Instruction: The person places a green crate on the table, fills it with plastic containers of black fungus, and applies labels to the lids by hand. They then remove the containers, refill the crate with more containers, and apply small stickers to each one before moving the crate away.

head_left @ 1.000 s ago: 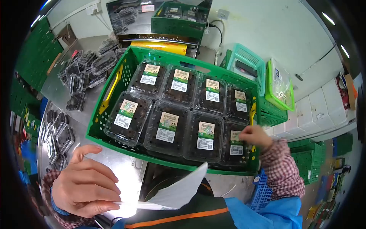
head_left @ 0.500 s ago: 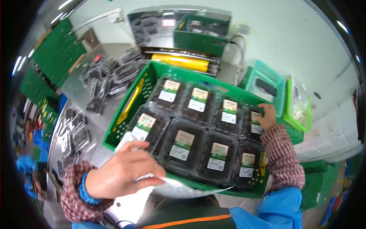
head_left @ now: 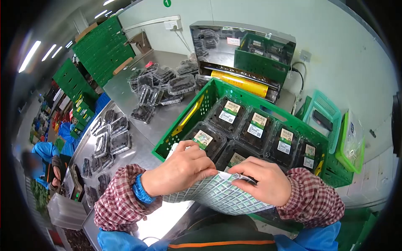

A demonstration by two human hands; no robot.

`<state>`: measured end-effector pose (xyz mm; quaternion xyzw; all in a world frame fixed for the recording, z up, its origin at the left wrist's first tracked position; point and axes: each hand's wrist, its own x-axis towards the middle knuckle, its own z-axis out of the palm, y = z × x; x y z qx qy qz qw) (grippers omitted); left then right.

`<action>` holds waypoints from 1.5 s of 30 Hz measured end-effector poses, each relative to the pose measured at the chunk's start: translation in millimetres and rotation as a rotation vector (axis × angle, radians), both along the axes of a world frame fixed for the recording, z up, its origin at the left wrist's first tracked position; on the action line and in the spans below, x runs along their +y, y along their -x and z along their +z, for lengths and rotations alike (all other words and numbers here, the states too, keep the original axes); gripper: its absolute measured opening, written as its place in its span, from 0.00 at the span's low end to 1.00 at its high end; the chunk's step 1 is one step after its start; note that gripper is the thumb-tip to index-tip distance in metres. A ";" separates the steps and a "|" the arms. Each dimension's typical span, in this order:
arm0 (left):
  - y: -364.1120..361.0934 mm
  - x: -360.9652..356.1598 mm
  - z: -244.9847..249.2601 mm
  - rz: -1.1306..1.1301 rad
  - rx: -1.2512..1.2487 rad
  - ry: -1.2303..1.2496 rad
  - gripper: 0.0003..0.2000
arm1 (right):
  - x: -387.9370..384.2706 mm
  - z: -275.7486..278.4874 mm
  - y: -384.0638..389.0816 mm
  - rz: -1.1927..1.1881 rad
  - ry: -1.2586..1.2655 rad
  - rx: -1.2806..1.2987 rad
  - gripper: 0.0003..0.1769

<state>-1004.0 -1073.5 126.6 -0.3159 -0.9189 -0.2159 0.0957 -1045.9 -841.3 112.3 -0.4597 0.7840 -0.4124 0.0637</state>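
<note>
Holding a label sheet [head_left: 217, 194] above the near edge of a steel worktop [head_left: 159, 125], a worker's left hand [head_left: 184, 169] has its grip closed on the sheet's left end. The right hand [head_left: 261, 180] pinches the sheet's upper edge, fingertips [head_left: 236, 171] pressed to the paper. Just behind the sheet sits a green crate [head_left: 165, 146] packed with labelled clamshell boxes [head_left: 255, 125] of dark fruit. Loose boxes [head_left: 167, 83] lie scattered toward the worktop's far left corner.

Right hand [head_left: 264, 184] moved onto label sheet [head_left: 215, 196]
</note>
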 end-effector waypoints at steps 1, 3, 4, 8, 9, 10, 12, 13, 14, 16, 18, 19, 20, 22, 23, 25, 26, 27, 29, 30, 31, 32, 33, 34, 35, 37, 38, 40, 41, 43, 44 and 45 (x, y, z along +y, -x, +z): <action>0.2 -1.1 0.2 -0.012 0.017 -0.013 0.05 | -2.0 -1.1 -0.2 -0.025 0.033 -0.036 0.10; -0.1 -5.0 -2.0 -0.021 0.017 -0.035 0.04 | -5.7 -6.2 0.3 -0.033 0.111 -0.030 0.06; -1.1 -7.4 -4.5 -0.011 0.020 -0.038 0.04 | -8.7 -6.0 3.3 -0.023 0.108 -0.028 0.06; -6.6 -25.6 -11.1 0.057 -0.135 -0.092 0.06 | -20.7 2.6 48.5 -0.096 0.222 -0.143 0.05; -9.9 -29.9 -12.9 0.071 -0.139 -0.108 0.06 | -32.3 -10.8 81.2 -0.274 0.326 -0.489 0.06; -12.3 -32.6 -14.3 0.084 -0.141 -0.123 0.06 | -44.2 -25.1 123.6 -0.352 0.321 -0.539 0.08; -17.5 -31.0 -15.4 0.115 -0.118 -0.146 0.07 | -65.8 -89.7 204.7 -0.413 0.341 -0.759 0.08; -19.6 -28.9 -15.7 0.154 -0.140 -0.174 0.07 | -72.5 -121.5 233.6 -0.459 0.258 -0.795 0.09; -20.4 -27.3 -14.7 0.193 -0.164 -0.203 0.08 | -80.4 -140.8 246.5 -0.531 0.078 -0.738 0.11; -19.4 -26.2 -13.1 0.236 -0.159 -0.237 0.08 | -85.0 -157.3 258.5 -0.493 -0.182 -0.207 0.16; -18.9 -29.7 -18.2 0.162 -0.092 -0.244 0.10 | -79.7 -131.4 239.3 -0.441 -0.046 -0.017 0.19; -17.4 -30.7 -20.5 0.162 -0.076 -0.259 0.11 | -74.8 -90.2 215.7 -0.291 -0.005 -0.345 0.21; -16.0 -30.7 -19.0 0.159 -0.076 -0.274 0.11 | -70.3 -40.3 187.0 -0.140 0.038 -0.664 0.22; -12.3 -28.0 -14.0 0.171 -0.070 -0.275 0.10 | -47.1 22.7 122.9 0.267 -0.083 -0.819 0.20; -9.3 -26.8 -14.3 0.167 -0.050 -0.261 0.10 | -37.6 30.4 99.5 0.364 -0.146 -0.627 0.19; -3.6 -19.7 -12.8 0.152 0.008 -0.210 0.10 | -26.1 25.2 65.4 0.387 -0.238 -0.255 0.16; 0.2 -14.5 -11.9 0.154 0.063 -0.156 0.10 | -22.9 21.9 55.8 0.318 -0.272 -0.076 0.15; 1.0 -5.3 -11.7 0.173 0.080 -0.189 0.10 | -17.7 23.6 50.9 0.276 -0.236 -0.124 0.14; 3.0 1.4 -11.1 0.094 0.018 -0.227 0.09 | -8.6 21.6 40.7 0.192 -0.142 -0.191 0.14; 4.5 4.5 -11.2 0.039 -0.042 -0.262 0.08 | -5.3 20.4 35.5 0.132 -0.048 -0.254 0.14; 6.7 7.6 -15.3 0.026 -0.006 -0.277 0.06 | -3.2 22.7 27.5 0.079 -0.053 -0.228 0.14; 7.9 10.6 -15.7 0.012 -0.004 -0.279 0.06 | -1.2 13.7 23.6 0.071 0.010 0.011 0.15; 9.3 12.8 -16.0 0.006 -0.006 -0.273 0.05 | 2.9 9.1 19.7 0.047 -0.023 0.147 0.15; 10.7 14.6 -16.5 0.003 -0.008 -0.268 0.04 | 6.6 5.4 16.8 0.024 -0.058 0.281 0.14; 10.9 16.4 -15.5 -0.007 -0.049 -0.276 0.03 | 9.2 1.0 14.8 0.018 -0.063 0.281 0.14; 9.7 18.4 -14.1 -0.007 -0.135 -0.266 0.03 | 11.9 -6.7 12.5 0.016 0.081 0.441 0.12; 8.4 18.4 -13.4 0.000 -0.219 -0.253 0.03 | 11.0 -8.2 12.5 0.015 0.078 0.438 0.12; 7.2 15.7 -13.9 0.020 -0.314 -0.250 0.04 | 8.0 -9.4 15.6 0.042 0.240 0.375 0.10; 6.1 14.2 -15.8 0.029 -0.337 -0.295 0.05 | 15.3 -7.3 25.0 -0.032 0.208 0.246 0.09; 4.2 14.1 -14.4 0.029 -0.369 -0.329 0.08 | 19.6 -25.6 75.0 -0.422 0.243 -0.151 0.05; 3.0 16.2 -14.1 0.033 -0.372 -0.327 0.08 | 17.9 -45.0 112.7 -0.508 0.345 -0.437 0.07; 2.1 19.8 -14.2 0.030 -0.316 -0.335 0.09 | 22.8 -70.1 152.0 -0.549 0.214 -0.553 0.09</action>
